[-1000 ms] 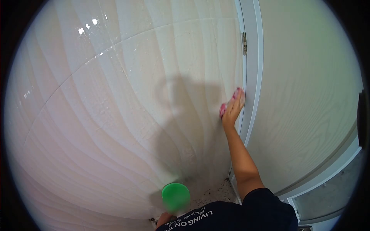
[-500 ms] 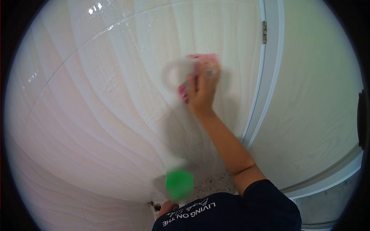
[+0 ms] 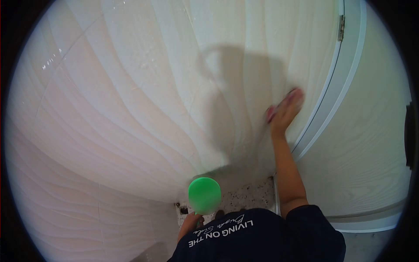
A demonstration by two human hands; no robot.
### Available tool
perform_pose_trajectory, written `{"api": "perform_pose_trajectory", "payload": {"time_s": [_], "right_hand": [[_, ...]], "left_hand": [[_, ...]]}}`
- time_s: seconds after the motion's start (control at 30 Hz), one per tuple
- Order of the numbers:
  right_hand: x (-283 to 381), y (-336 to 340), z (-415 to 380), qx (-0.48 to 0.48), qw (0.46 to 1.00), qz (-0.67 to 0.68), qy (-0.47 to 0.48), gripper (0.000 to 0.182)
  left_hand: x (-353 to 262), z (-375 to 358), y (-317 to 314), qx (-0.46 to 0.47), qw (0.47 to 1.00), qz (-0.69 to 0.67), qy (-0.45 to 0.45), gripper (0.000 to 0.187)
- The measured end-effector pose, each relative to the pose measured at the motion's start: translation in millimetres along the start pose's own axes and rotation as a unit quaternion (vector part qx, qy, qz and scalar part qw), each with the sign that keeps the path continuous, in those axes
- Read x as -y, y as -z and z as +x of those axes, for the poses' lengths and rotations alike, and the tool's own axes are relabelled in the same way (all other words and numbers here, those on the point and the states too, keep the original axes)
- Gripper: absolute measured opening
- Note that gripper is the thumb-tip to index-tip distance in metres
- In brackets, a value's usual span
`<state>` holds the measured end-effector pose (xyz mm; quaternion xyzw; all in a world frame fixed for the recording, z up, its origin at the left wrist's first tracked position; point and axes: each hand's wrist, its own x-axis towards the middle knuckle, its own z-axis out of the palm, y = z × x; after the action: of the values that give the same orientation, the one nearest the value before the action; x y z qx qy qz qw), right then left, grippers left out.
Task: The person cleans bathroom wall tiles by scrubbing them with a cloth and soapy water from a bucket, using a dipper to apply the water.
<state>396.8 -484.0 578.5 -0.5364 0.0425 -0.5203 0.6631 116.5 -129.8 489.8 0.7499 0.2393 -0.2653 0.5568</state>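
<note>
My right hand (image 3: 284,117) is pressed near the wall beside the door frame, its fingers over a crumpled pink cloth (image 3: 297,97) that shows at the fingertips and at the thumb side. Low in the middle, my left hand (image 3: 190,221) is closed at the near edge of a round green plastic dipper (image 3: 204,194). The dipper's handle is mostly hidden by the hand and shirt. Glossy wall tiles (image 3: 166,100) with a wavy relief fill the space before me, under the cloth.
A pale door (image 3: 362,131) with a light frame (image 3: 329,98) and a metal hinge (image 3: 341,28) stands on the right. Below lies a speckled floor (image 3: 248,194), with a small dark drain (image 3: 183,210) in its corner. Shadows fall across the wall.
My right hand has moved right and down across the wall with the pink cloth, closer to the door frame. The view has shifted left. The green dipper stays in my left hand.
</note>
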Motion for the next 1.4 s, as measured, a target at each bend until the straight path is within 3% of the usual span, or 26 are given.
{"api": "perform_pose_trajectory", "payload": {"time_s": [0.03, 0.1, 0.13, 0.17, 0.23, 0.27, 0.33, 0.4, 0.47, 0.53, 0.67, 0.7, 0.77, 0.87, 0.9, 0.93, 1.0, 1.07, 1.13, 1.17, 1.23, 1.27, 1.3, 1.33, 1.37, 1.4], "right_hand": [[1.4, 3.9, 20.7, -0.079, 0.974, -0.167, 0.134, 0.05], [32.9, -16.5, 28.9, -0.071, 0.983, -0.125, 0.114, 0.049], [42.7, -28.6, 25.5, -0.07, 0.989, -0.08, 0.101, 0.048], [49.6, -39.8, 10.4, -0.021, 0.973, -0.106, 0.203, 0.048], [47.6, -47.2, -37.0, 0.087, 0.902, -0.196, 0.374, 0.049], [39.0, -47.8, -75.9, 0.152, 0.863, -0.25, 0.412, 0.046], [18.0, -41.3, -125.3, 0.315, 0.856, -0.08, 0.402, 0.039], [0.2, -13.7, -153.2, 0.499, 0.793, -0.137, 0.323, 0.037], [-31.4, 21.5, -165.3, 0.502, 0.807, -0.195, 0.243, 0.043], [-74.7, 41.4, -162.3, 0.311, 0.835, -0.263, 0.37, 0.052], [-49.9, 33.5, -88.3, 0.076, 0.947, -0.247, 0.193, 0.054], [-47.6, 32.8, -74.1, 0.074, 0.947, -0.249, 0.19, 0.054], [-49.6, 36.7, -55.6, -0.059, 0.972, -0.206, 0.097, 0.053], [-80.0, 48.1, -61.0, -0.184, 0.969, -0.16, 0.018, 0.054], [-81.6, 46.1, -67.8, -0.272, 0.956, -0.027, -0.111, 0.047], [-81.2, 45.8, -77.9, -0.348, 0.901, 0.108, -0.234, 0.041], [-178.5, 84.8, -143.6, -0.308, 0.748, 0.336, -0.483, 0.034], [-169.8, 65.8, -190.1, -0.304, 0.671, 0.335, -0.588, 0.05], [-171.8, 45.8, -223.3, -0.238, 0.677, 0.219, -0.661, 0.051], [-156.2, 42.5, -214.7, -0.239, 0.678, 0.22, -0.66, 0.051], [-76.4, 35.3, -167.3, -0.272, 0.65, 0.37, -0.605, 0.035], [-38.2, 25.1, -138.3, -0.288, 0.773, 0.255, -0.504, 0.031], [-19.9, 15.1, -112.1, -0.293, 0.867, 0.128, -0.383, 0.039], [-32.0, 21.1, -96.7, -0.22, 0.942, 0.04, -0.249, 0.044], [-43.5, 29.2, -82.9, -0.139, 0.983, -0.051, -0.107, 0.051], [-33.5, 27.3, -64.9, -0.139, 0.982, -0.128, -0.017, 0.05]], "left_hand": [[5.0, 0.8, -0.7, 0.007, 0.997, 0.041, -0.064, 0.028], [0.3, -2.0, -2.7, 0.011, 0.996, 0.071, -0.043, 0.032], [-7.6, -3.7, -7.2, -0.003, 0.999, 0.01, 0.032, 0.031], [-11.6, -1.5, -2.7, -0.01, 0.994, -0.049, 0.1, 0.031], [-14.9, -2.6, -4.8, -0.015, 0.995, -0.035, 0.091, 0.03], [-9.9, -0.5, 0.5, -0.007, 0.995, -0.047, 0.087, 0.031], [-9.8, -2.4, 4.6, 0.004, 0.995, -0.052, 0.084, 0.031], [-12.1, -4.5, 5.3, 0.009, 0.996, -0.044, 0.082, 0.033], [-11.7, -9.5, 8.8, 0.016, 0.997, -0.015, 0.07, 0.034], [-18.5, -6.7, 13.5, 0.026, 0.998, 0.014, 0.058, 0.036], [-29.1, -10.2, 15.6, 0.029, 0.996, 0.023, 0.082, 0.031], [-30.9, -10.1, 15.2, 0.026, 0.996, 0.025, 0.086, 0.031], [-28.8, -7.3, 16.0, 0.026, 0.996, 0.038, 0.076, 0.031], [-28.6, -8.8, 15.7, 0.02, 0.996, 0.048, 0.07, 0.031], [-29.3, -9.2, 15.0, 0.016, 0.996, 0.046, 0.076, 0.032], [-31.5, -10.1, 13.9, 0.018, 0.996, 0.049, 0.076, 0.032], [-36.0, -13.0, 13.0, 0.014, 0.993, 0.092, 0.066, 0.032], [-37.0, -14.9, 12.6, 0.011, 0.993, 0.095, 0.062, 0.032], [-33.1, -13.9, 14.2, 0.009, 0.994, 0.096, 0.055, 0.032], [-27.1, -12.5, 16.7, 0.022, 0.994, 0.104, 0.027, 0.031], [-29.1, -14.5, 15.6, 0.034, 0.993, 0.114, -0.002, 0.031], [-38.3, -20.7, 10.0, 0.012, 0.994, 0.098, 0.038, 0.031], [-43.8, -22.3, 6.9, -0.009, 0.994, 0.081, 0.076, 0.031], [-41.6, -19.4, 7.7, -0.008, 0.994, 0.082, 0.076, 0.031], [-36.8, -16.9, 9.4, -0.002, 0.994, 0.072, 0.077, 0.03], [-34.4, -15.3, 10.6, 0.003, 0.995, 0.062, 0.08, 0.03]]}}
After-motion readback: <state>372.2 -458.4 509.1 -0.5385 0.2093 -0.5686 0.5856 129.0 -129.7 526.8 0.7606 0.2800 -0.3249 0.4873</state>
